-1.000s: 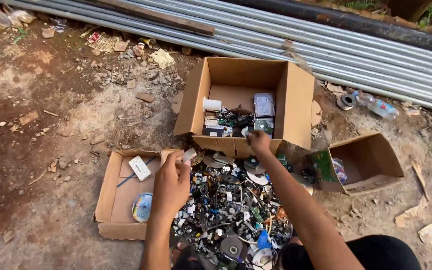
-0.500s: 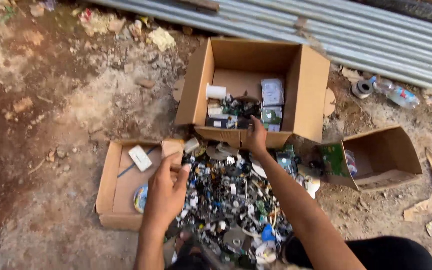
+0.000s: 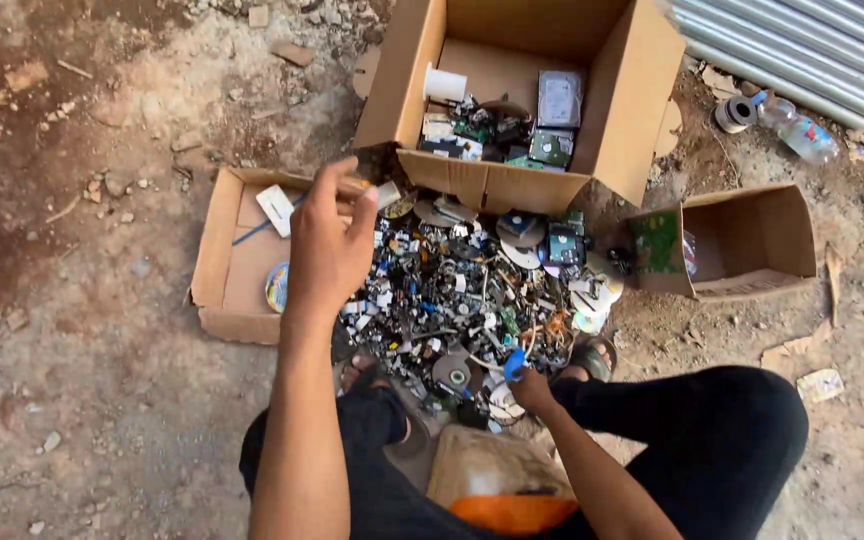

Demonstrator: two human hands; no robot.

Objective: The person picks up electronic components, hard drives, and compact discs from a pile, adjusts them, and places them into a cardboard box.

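Bare, reddish dirt ground [image 3: 82, 400] strewn with stones and paper scraps served as the work floor, with corrugated metal sheets [image 3: 812, 50] lying along the upper right edge and a plastic bottle [image 3: 797, 130] beside them.

From the head camera, a seated person in dark trousers bent over a heap of electronic scrap [image 3: 462, 300] piled on the ground between the feet: discs, small circuit boards, wires and metal bits. The left hand [image 3: 330, 245] was raised above the heap's left edge, its grip pinched lightly at the fingertips; whether anything small sat between them could not be told. The right hand [image 3: 530, 385] was low at the near edge of the heap, its grip pressed on a small blue piece [image 3: 515, 362].

Sorting looked partly done, judging by how things lay. The large cardboard box [image 3: 642, 90] behind the heap already held drives and green boards. The shallow cardboard tray [image 3: 222, 260] to the left held only a white card, a thin rod and a disc. The small box [image 3: 752, 240] lying on its side to the right held a green board at its mouth and little else. Most of the scrap remained unsorted in the heap, touching the front wall of the large box and the tray's right side.
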